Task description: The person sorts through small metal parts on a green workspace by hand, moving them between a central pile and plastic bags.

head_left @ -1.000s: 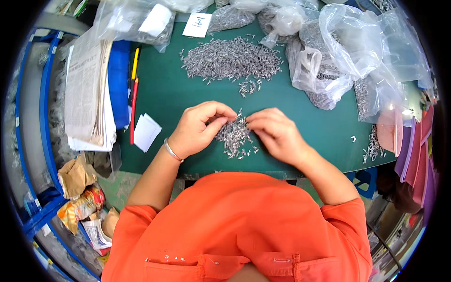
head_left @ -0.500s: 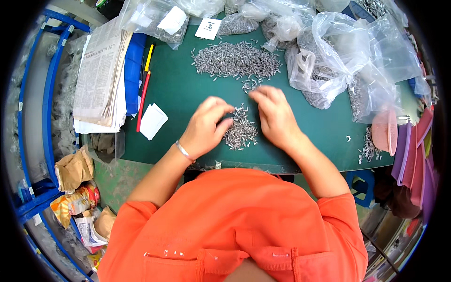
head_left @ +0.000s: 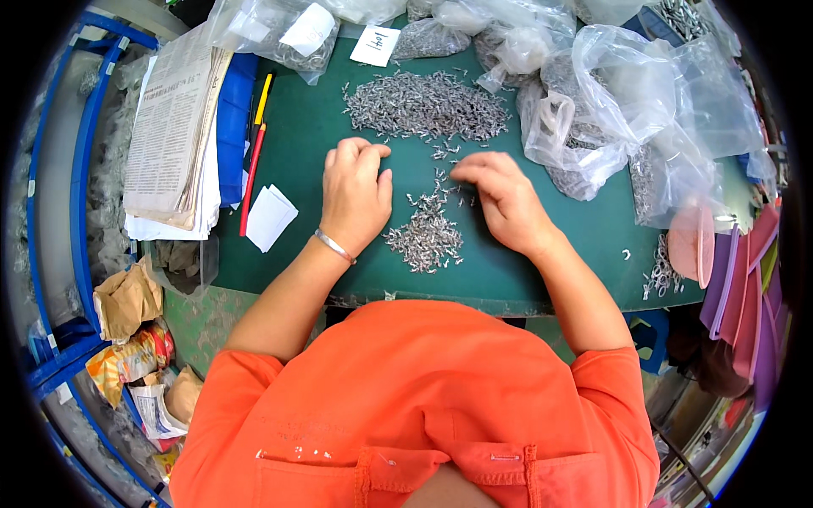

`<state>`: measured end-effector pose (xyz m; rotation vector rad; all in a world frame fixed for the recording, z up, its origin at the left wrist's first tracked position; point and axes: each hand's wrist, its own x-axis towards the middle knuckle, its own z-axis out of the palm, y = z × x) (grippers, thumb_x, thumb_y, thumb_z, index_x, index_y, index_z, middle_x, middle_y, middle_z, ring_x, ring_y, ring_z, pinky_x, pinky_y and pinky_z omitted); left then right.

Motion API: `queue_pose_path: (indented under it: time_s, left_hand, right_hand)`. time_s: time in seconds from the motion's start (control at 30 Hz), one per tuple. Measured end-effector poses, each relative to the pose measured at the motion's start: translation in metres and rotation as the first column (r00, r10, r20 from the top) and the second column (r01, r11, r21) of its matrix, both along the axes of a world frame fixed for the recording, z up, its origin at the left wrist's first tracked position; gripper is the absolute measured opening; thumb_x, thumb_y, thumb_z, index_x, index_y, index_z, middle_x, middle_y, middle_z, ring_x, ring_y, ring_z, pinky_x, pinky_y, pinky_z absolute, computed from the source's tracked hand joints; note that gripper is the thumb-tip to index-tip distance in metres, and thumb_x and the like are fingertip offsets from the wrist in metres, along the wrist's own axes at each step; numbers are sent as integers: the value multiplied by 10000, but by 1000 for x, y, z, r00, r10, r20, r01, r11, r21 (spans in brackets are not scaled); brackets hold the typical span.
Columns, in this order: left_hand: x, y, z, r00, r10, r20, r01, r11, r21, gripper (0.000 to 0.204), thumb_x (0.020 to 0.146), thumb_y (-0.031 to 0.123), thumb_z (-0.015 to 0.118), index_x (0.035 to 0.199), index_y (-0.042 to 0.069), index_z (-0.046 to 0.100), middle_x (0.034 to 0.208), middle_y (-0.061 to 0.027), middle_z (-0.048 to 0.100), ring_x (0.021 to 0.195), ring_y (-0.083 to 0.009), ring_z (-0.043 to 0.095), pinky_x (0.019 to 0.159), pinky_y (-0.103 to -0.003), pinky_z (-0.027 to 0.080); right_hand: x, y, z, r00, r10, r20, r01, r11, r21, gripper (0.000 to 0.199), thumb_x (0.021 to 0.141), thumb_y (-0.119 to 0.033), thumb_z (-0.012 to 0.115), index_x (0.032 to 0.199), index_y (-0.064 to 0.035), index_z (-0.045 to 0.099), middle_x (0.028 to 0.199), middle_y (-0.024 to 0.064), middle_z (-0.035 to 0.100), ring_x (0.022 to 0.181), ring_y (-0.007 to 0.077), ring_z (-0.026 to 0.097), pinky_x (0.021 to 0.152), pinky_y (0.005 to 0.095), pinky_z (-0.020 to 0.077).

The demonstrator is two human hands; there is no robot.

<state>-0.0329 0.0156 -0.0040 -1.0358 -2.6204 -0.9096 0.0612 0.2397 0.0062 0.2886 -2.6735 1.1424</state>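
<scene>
Small silvery metal pieces lie in two heaps on the green tabletop: a wide far heap (head_left: 428,106) and a smaller near heap (head_left: 426,239), with a thin trail of loose pieces between them. My left hand (head_left: 356,193), with a bracelet at its wrist, is left of the trail, its fingers loosely bent and the thumb apart; no piece shows in it. On the other side, my right hand (head_left: 504,199) points its fingers left at the trail, beside a few scattered pieces. Its fingertips are slightly blurred, and nothing held is visible there.
Clear plastic bags (head_left: 593,110) of metal parts crowd the back and right. At the left are stacked newspapers (head_left: 174,127), a blue tray (head_left: 235,127), a red pen (head_left: 252,182) and white paper slips (head_left: 271,216). A pink basket (head_left: 690,245) stands by the right edge.
My left hand has moved left and away from the near heap. The right hand has shifted slightly right and nearer. The near heap now reaches farther up toward the trail.
</scene>
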Motion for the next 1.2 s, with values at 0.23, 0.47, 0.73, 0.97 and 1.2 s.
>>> queue_pose_path:
  time_s: [0.23,0.47,0.73,0.97,1.2]
  left_hand:
    - [17,9,9,978,-153,140,136,982,128,303,798,-1,674,1096,42,634,1127,-142,571,1061,-340,549,941,-416,439]
    - [9,18,6,968,-210,135,201,977,76,321,781,-3,681,1095,19,619,1132,-147,581,1042,-336,563,929,-406,450]
    - [-13,7,4,1000,-9,9,8,993,121,230,794,14,664,1023,37,658,1084,-146,617,1026,-341,583,916,-415,451]
    - [-12,15,8,989,-139,40,131,977,167,312,786,-35,641,1091,33,655,1105,-139,628,1051,-332,588,937,-407,460]
    - [-14,23,5,964,-243,104,226,962,153,469,768,-68,620,1226,28,607,1153,-151,621,1078,-339,579,962,-411,458]
  right_hand:
    - [-10,-14,-3,994,106,-33,-107,994,-37,396,737,114,568,1099,-20,655,1139,151,632,1048,362,584,925,424,488]
    - [-22,-17,-10,991,31,-131,-28,999,26,349,727,107,577,1038,-20,668,1081,131,650,1030,348,590,891,415,497]
    - [-18,-6,-1,979,-81,-185,108,984,142,370,696,111,579,1027,-28,668,1072,127,648,993,353,594,877,415,496]
    - [-25,-9,-1,985,-66,-162,83,991,105,401,743,101,559,1119,-5,651,1176,166,625,1045,375,584,921,430,484]
    - [-32,-5,-9,992,25,-123,-16,997,73,399,752,106,563,1124,-4,654,1176,159,625,1073,360,577,959,421,456]
